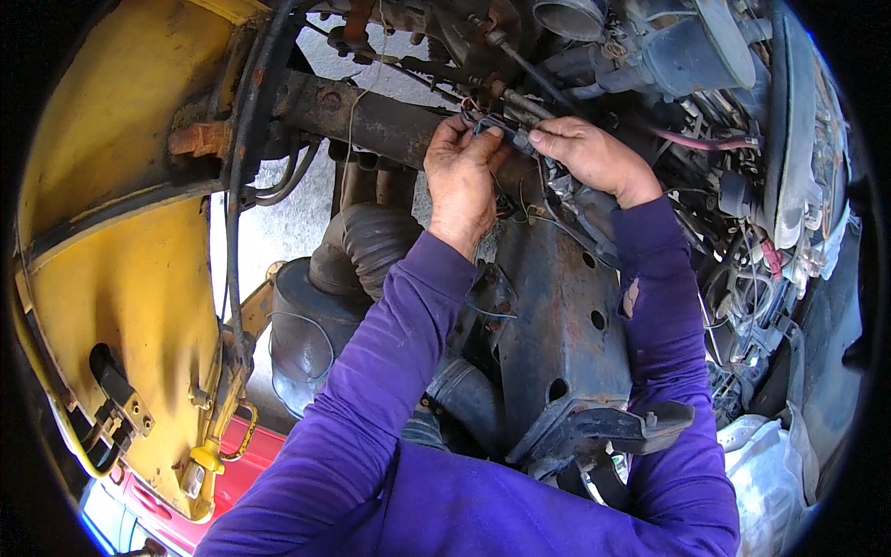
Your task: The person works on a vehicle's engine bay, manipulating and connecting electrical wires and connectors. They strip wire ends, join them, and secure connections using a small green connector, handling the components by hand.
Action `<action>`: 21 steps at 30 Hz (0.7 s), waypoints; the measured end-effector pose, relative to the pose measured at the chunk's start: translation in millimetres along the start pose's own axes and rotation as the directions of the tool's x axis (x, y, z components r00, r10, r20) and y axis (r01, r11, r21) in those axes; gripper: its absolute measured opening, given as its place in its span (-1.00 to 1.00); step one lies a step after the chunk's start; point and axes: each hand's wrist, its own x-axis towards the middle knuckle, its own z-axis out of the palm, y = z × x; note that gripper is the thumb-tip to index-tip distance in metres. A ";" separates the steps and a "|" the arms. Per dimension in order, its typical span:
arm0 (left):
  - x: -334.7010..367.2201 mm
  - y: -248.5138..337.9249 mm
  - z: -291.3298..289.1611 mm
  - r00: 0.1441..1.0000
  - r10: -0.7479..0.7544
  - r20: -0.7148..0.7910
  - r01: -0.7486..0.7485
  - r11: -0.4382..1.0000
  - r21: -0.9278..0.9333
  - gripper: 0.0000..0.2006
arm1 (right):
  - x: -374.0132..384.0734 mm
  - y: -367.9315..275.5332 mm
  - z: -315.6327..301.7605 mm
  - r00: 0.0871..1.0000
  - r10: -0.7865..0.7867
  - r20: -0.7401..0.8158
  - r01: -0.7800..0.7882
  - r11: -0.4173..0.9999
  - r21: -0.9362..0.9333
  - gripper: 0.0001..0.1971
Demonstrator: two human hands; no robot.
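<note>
Head view: pale ground point(302, 218) below hands point(461, 190) (left clamped on dark part point(506, 126), right's grip unclear).

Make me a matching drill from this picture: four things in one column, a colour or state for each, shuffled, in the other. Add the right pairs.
Things:
1. Left hand
2. Sleeves
3. Large panel at the picture's left
4. Ribbed hose

Colours and states:
A. Yellow
B. Dark and bent
C. Pinching a small dark part
D. Purple

Right pairs: 1-C, 2-D, 3-A, 4-B
</note>
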 end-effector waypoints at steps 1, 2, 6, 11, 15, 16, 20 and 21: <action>0.0 -0.8 -1.6 1.000 0.001 0.004 -0.001 1.000 -0.002 -0.73 | -0.8 -3.2 0.1 1.000 0.017 0.002 -0.017 1.000 -0.008 -0.51; 0.0 -1.6 -3.3 1.000 0.003 0.008 -0.003 1.000 -0.005 -0.73 | -2.4 -7.9 0.0 0.999 0.034 0.004 -0.034 0.999 -0.015 -0.50; -1.7 -2.3 -2.3 1.000 0.015 0.009 -0.015 1.000 -0.012 -0.72 | 1.3 -10.4 -2.1 0.995 0.093 0.035 -0.091 0.994 -0.060 -0.48; -0.1 -3.0 -4.8 0.999 0.002 0.034 -0.002 1.000 0.003 -0.74 | 6.2 11.1 5.4 0.998 0.061 0.027 -0.059 0.997 -0.052 -0.49; 0.7 -2.1 -5.7 0.999 0.002 0.039 -0.001 1.000 -0.009 -0.74 | 6.3 3.8 5.4 0.997 0.073 0.038 -0.073 0.997 -0.001 -0.53; 0.9 -1.5 -6.0 0.999 -0.011 0.037 0.012 1.000 -0.026 -0.74 | 5.8 6.6 6.1 0.998 0.063 0.014 -0.063 0.998 0.017 -0.53; -0.7 0.2 -5.9 0.999 -0.039 0.012 0.040 0.998 -0.054 -0.77 | 0.7 9.1 4.5 0.996 0.048 -0.069 -0.053 0.996 -0.067 -0.49; 0.8 1.4 -4.9 0.999 -0.037 0.004 0.037 0.998 -0.047 -0.78 | 0.7 4.5 0.3 0.995 0.045 -0.088 -0.055 0.991 -0.125 -0.45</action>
